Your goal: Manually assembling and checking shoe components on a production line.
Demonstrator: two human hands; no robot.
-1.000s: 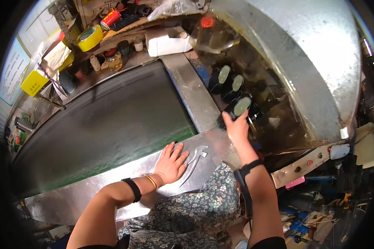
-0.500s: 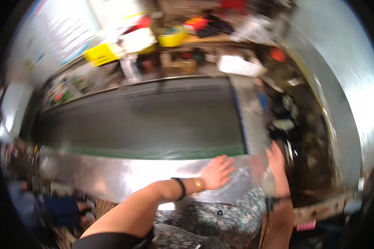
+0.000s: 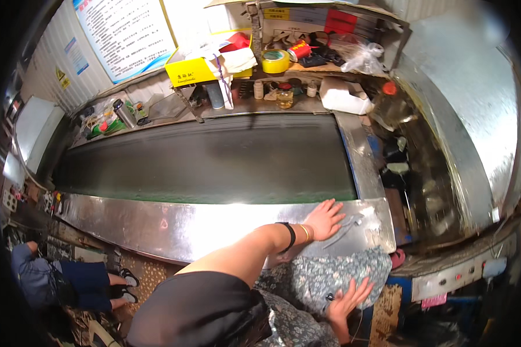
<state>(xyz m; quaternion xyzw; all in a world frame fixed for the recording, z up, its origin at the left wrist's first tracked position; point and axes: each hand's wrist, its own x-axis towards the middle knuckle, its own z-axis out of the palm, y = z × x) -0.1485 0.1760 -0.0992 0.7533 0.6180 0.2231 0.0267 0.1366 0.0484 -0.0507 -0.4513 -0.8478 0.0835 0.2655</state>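
Observation:
My left hand (image 3: 324,221), with a bracelet and a black band at the wrist, lies fingers apart on the shiny metal ledge (image 3: 127,222) along the front of the dark conveyor belt (image 3: 214,159). Beside its fingertips is a thin grey strip (image 3: 342,229) on the metal; its kind is unclear. Nearer to me, my right hand (image 3: 348,299) is spread over dark floral cloth (image 3: 318,274) covering my lap. A small black object (image 3: 330,296) shows by that hand. I see nothing held in either hand.
Behind the belt, a shelf holds a yellow box (image 3: 191,70), a tape roll (image 3: 275,61) and a plastic bag (image 3: 367,58). Small bottles (image 3: 285,98) and a white carton (image 3: 344,95) sit below. A control panel (image 3: 460,277) is at right; another person (image 3: 63,280) is at lower left.
My right hand has come back from beyond the ledge's right end to the floral cloth. My left hand stays on the metal ledge. The view has shifted and is sharper.

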